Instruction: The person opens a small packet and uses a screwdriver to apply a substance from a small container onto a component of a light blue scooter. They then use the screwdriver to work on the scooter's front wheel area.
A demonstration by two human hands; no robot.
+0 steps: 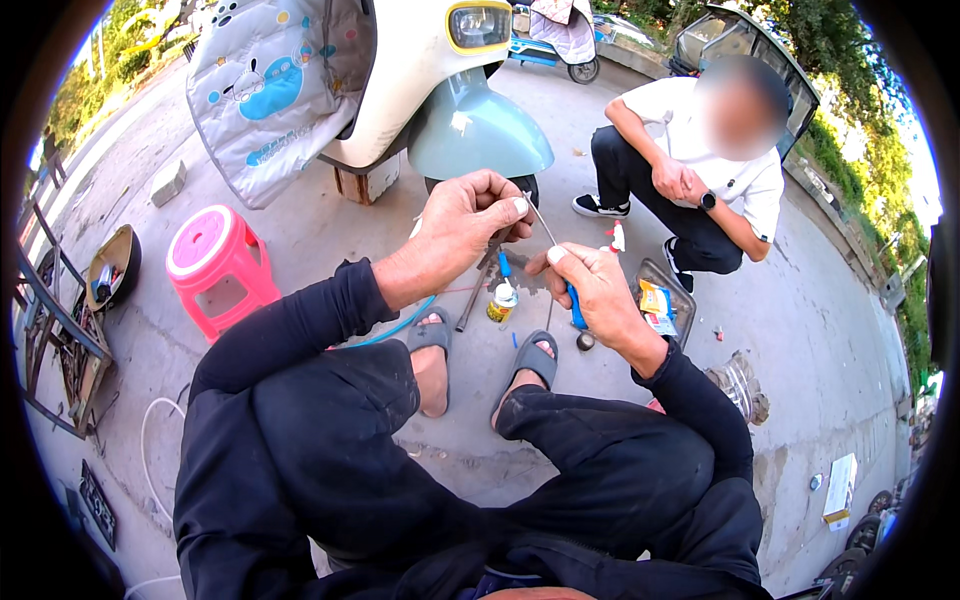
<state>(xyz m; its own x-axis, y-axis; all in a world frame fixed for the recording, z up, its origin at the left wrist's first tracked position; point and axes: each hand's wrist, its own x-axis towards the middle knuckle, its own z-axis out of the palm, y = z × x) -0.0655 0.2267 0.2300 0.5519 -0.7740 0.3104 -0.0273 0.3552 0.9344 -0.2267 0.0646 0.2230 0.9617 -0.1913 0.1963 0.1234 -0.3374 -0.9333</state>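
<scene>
My right hand point(595, 290) is closed round a tool point(576, 306) with a blue handle and a thin metal shaft. The shaft slants up and left toward my left hand point(470, 225). There, the thumb and fingers pinch together at the shaft's tip; whatever small thing they hold is too small to make out. Below, on the ground between my feet, stands a small yellow jar point(502, 303) with a white top, a blue piece point(504, 264) just above it. A metal bar point(472, 300) lies left of the jar, and a black round cap point(585, 341) lies to its right.
A scooter with a pale blue mudguard point(480, 130) stands ahead. At left is a pink stool point(222, 270), with a bowl point(115, 265) beyond. A tray point(686, 312) with packets lies at right, near a squatting person point(690, 160). A white-and-red bottle point(617, 238) stands behind my right hand.
</scene>
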